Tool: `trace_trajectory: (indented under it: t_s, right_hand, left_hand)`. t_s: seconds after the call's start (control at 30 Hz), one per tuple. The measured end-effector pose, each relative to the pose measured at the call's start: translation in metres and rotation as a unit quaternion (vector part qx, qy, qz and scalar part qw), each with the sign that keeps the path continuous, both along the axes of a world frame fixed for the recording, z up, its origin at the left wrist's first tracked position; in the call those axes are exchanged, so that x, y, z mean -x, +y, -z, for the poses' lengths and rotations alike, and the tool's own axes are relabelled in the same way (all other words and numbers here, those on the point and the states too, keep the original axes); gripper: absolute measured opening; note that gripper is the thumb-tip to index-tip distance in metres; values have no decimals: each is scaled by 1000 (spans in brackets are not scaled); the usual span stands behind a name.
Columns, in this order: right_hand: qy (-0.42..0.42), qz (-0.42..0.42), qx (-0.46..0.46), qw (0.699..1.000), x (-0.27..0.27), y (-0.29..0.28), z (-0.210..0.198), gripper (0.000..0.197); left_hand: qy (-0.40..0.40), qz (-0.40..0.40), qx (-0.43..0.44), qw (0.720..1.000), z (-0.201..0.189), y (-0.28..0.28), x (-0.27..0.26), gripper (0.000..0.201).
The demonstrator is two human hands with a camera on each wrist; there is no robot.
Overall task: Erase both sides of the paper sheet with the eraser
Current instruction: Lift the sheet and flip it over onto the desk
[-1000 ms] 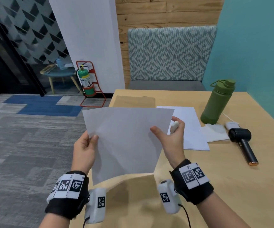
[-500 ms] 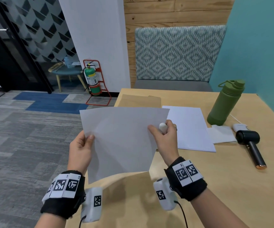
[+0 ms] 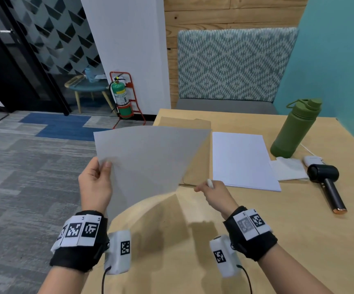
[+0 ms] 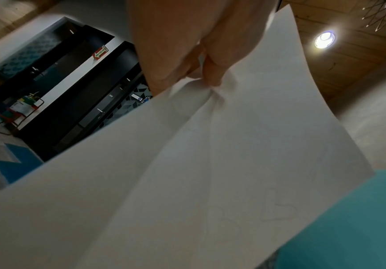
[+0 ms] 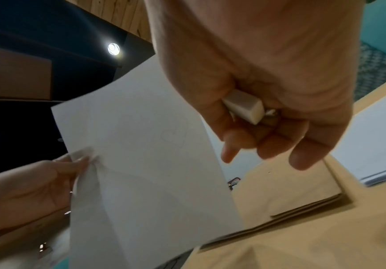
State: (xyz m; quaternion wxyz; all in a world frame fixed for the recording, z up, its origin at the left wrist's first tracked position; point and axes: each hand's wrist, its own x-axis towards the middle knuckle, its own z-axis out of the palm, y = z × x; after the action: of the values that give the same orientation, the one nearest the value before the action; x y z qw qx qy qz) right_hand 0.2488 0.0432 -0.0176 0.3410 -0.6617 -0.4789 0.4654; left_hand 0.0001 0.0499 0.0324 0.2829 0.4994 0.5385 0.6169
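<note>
Pinching the paper sheet [image 3: 148,166] at its left edge, the left hand [image 3: 95,185] alone holds it above the bench [image 3: 299,240] in head view; the right hand [image 3: 216,193] has let go since 0.5 s ago and dropped lower. L wrist: thumb and fingers [image 4: 212,72] clamp the sheet, faint heart sketch [image 4: 277,209] on it. R wrist: right hand curled round the eraser [image 5: 244,106], just beside the sheet's edge.

My left hand [image 3: 95,185] holds the sheet [image 3: 148,166], which hides my fingers behind it and part of the brown envelope [image 3: 195,166]. My right hand [image 3: 216,193] covers most of the eraser [image 3: 210,183].
</note>
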Motion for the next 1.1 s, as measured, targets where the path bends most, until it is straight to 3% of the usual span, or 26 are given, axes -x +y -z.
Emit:
trace_trajectory:
  t_s: [0.07,0.27,0.43,0.57,0.67,0.83,1.0,1.1]
  right_hand:
    - [-11,-16,7,1000,-10,-3,5,24]
    - [48,76,-82,993,-46,-12,-1,19]
    - [60,74,-155,983,-85,-30,-17,44]
    - [47,92,-164,981,-120,-46,-22,37]
    - [13,133,-137,981,-143,-67,-18,22]
    - [0,183,-25,983,-172,-102,16,14]
    - [-21,330,26,943,-197,-120,42,16]
    - [-20,320,53,946,-206,-125,47,31]
  left_hand:
    - [-1,-2,-10,1000,-4,0,-2,25]
    - [-29,29,-20,999,-17,-3,-31,35]
    - [-56,88,25,994,-9,2,-69,32]
    - [-84,156,68,982,0,3,-108,30]
    - [-91,196,114,970,16,3,-137,34]
    - [-72,222,200,951,49,-2,-177,44]
    - [-21,248,311,917,82,-9,-204,58]
    - [17,255,361,897,98,-15,-209,60]
